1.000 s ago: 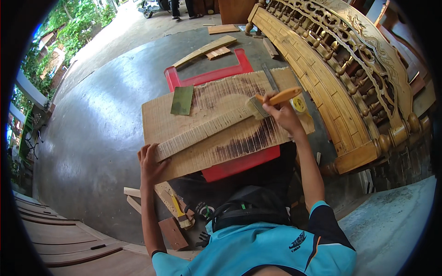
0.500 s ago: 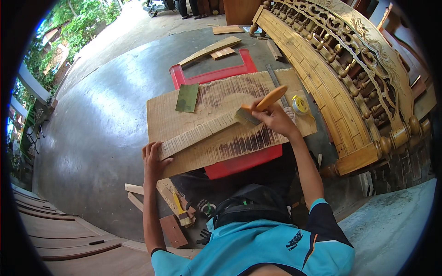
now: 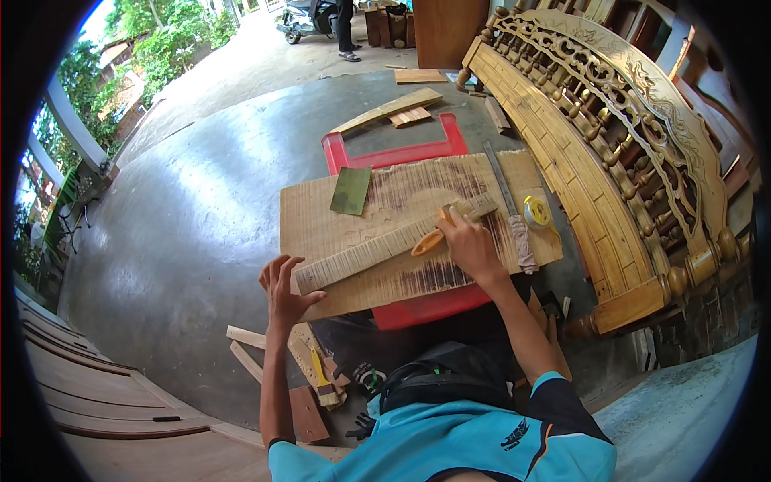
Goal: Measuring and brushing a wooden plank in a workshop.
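Brush point(image 3: 428, 243) swung round, handle now aimed lower-left, pinched in the right hand point(image 3: 472, 243). Left hand point(image 3: 283, 294) is spread wide by the wooden strip point(image 3: 377, 249), slanting up-right across the board point(image 3: 317, 225), bare space along both long edges.

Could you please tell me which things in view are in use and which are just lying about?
In use:
orange-handled brush, in the right hand
wooden strip, left hand by its left end
wide board and red stand beneath

Lying about:
green sheet
tape measure
metal bar with wrapped end
yellow-handled brush
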Demonstrator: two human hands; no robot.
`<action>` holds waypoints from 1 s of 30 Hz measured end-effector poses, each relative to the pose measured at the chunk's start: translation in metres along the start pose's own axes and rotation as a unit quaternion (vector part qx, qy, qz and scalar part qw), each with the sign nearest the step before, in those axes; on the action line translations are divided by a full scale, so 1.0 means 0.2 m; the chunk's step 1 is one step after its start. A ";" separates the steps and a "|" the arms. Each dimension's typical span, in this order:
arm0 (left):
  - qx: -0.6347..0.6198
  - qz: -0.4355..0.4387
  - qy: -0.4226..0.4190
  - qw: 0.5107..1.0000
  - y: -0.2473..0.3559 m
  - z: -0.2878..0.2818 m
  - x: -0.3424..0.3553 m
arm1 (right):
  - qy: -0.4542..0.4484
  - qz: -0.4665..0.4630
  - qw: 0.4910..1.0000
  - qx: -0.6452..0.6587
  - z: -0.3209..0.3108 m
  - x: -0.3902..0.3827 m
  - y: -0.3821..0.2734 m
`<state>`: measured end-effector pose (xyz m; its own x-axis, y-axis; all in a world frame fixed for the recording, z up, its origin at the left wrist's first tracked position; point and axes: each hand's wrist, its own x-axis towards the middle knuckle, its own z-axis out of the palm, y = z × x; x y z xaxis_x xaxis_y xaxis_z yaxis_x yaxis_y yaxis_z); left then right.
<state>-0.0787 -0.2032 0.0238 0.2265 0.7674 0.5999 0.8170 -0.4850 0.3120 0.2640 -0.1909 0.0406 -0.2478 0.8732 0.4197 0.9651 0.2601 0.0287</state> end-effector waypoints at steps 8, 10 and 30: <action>-0.777 0.247 0.122 0.567 0.95 -0.47 0.22 | -0.043 0.034 0.990 0.128 -0.01 0.04 0.09; -0.807 0.277 0.061 0.517 1.07 -0.55 0.26 | -0.046 0.036 0.992 0.115 -0.01 0.05 0.06; -0.450 0.165 -0.076 0.874 0.59 -0.54 0.16 | -0.039 0.087 0.924 0.370 -0.07 0.06 0.29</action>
<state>-0.0317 -0.2817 0.1584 0.4957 0.5363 0.6831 -0.0397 -0.7718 0.6347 0.3180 -0.1702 0.0597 -0.1271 0.9480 0.2917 0.6761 0.2980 -0.6738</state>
